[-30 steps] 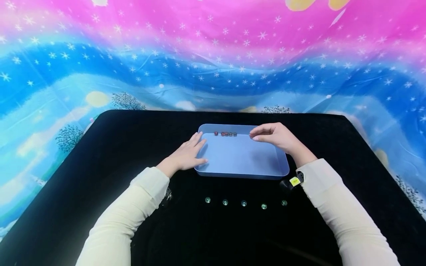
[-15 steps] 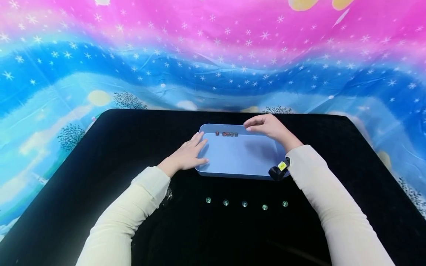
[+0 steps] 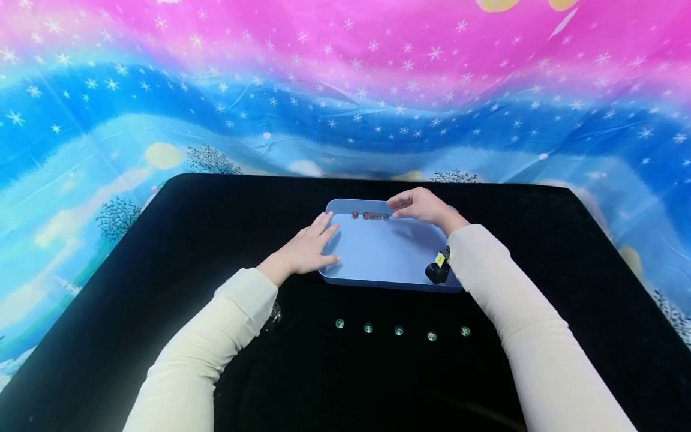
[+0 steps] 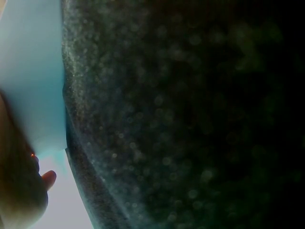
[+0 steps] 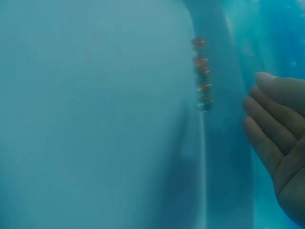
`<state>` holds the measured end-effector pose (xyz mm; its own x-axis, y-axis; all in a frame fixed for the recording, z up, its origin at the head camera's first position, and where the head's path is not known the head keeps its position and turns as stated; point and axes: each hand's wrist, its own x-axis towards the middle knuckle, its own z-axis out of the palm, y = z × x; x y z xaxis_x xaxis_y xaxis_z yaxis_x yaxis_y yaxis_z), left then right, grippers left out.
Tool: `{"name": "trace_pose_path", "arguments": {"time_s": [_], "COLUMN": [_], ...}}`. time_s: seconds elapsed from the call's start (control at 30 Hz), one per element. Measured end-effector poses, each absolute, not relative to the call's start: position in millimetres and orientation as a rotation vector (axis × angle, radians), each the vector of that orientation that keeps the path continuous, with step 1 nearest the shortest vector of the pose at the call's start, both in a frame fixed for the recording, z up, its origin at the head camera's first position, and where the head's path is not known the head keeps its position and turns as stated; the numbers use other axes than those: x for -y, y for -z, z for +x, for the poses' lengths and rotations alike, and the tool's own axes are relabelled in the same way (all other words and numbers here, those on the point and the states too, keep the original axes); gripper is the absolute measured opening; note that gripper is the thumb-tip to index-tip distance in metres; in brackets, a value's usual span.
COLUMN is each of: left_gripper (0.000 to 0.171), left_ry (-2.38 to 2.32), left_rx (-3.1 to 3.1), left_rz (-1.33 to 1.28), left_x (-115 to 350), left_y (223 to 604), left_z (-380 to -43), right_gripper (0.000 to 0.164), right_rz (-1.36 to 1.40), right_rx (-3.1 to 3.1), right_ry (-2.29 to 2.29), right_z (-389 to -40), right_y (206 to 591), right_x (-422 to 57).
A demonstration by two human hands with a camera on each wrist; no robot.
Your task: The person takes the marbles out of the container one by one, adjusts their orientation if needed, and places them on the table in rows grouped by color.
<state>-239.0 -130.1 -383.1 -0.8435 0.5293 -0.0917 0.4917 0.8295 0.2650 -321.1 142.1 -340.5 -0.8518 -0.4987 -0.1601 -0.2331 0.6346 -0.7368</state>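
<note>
A shallow blue tray (image 3: 383, 252) sits on a black cloth. Against its far wall, several reddish and greenish glass marbles (image 3: 372, 216) form a row, the leftmost slightly apart from the others. My left hand (image 3: 305, 246) spreads its fingers over the tray's left rim. Just beyond the right end of that row is my right hand (image 3: 423, 207), over the far wall. In the right wrist view, the fingers of the right hand (image 5: 281, 129) are extended and slightly bent beside the marbles (image 5: 203, 78), and nothing shows between them.
In front of the tray, several clear marbles (image 3: 399, 330) are spaced out in a line on the black cloth (image 3: 345, 378). A snowy patterned curtain (image 3: 345, 108) hangs behind the table. The right wrist camera (image 3: 438, 271) overhangs the tray's near right corner.
My right hand has shifted left along the tray's far side, up to the row of marbles. The left hand keeps its place on the rim. Both groups of marbles stay put.
</note>
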Motion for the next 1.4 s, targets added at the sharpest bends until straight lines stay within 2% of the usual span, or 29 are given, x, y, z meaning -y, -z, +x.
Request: {"name": "trace_pose_path", "arguments": {"time_s": [0.33, 0.93, 1.4], "left_gripper": [0.074, 0.074, 0.075], "left_ry": [-0.325, -0.333, -0.330], "left_rx": [-2.857, -2.846, -2.842], "left_rz": [0.823, 0.802, 0.783], "left_x": [129, 128, 130], "left_y": [382, 383, 383], "left_z": [-240, -240, -241], "right_gripper": [0.042, 0.039, 0.029], "right_rz": [-0.621, -0.656, -0.699], "right_rx": [-2.483, -2.535, -2.723], "right_ry": [0.999, 0.775, 0.516], "right_z": [-326, -330, -328], "right_y": [349, 353, 353], "right_x": [-133, -125, -123]}}
